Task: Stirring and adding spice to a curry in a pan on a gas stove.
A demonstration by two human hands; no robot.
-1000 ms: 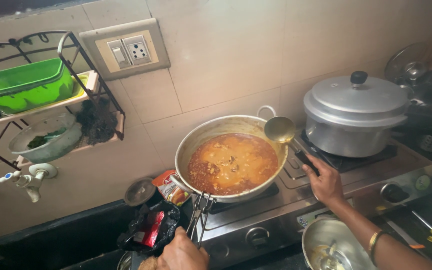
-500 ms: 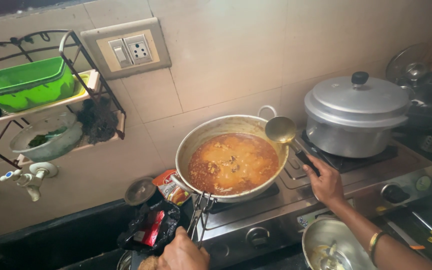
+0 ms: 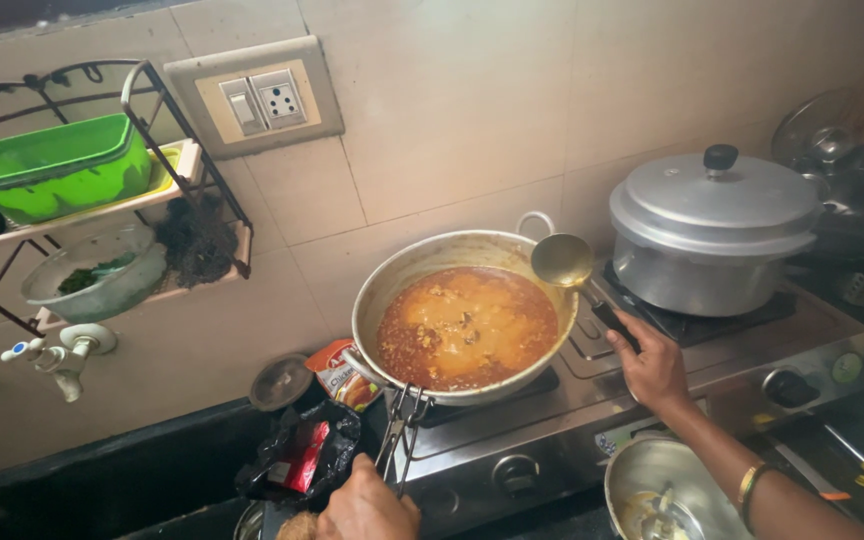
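A wide metal pan (image 3: 392, 285) of orange-brown curry (image 3: 467, 325) sits on the left burner of a steel gas stove (image 3: 732, 345). My left hand (image 3: 367, 510) grips metal tongs (image 3: 402, 425) clamped on the pan's near rim. A steel ladle (image 3: 564, 262) rests with its bowl over the pan's right edge, and my right hand (image 3: 652, 365) holds its dark handle. A bangle shows on that wrist.
A lidded pressure cooker (image 3: 712, 230) stands on the right burner. A steel bowl (image 3: 667, 490) sits below the stove front. Left of the pan lie a spice packet (image 3: 342, 375), a small lid (image 3: 280, 382) and a black bag (image 3: 297, 455). A wall rack holds a green tub (image 3: 57, 165); a tap (image 3: 57, 355) hangs beneath it.
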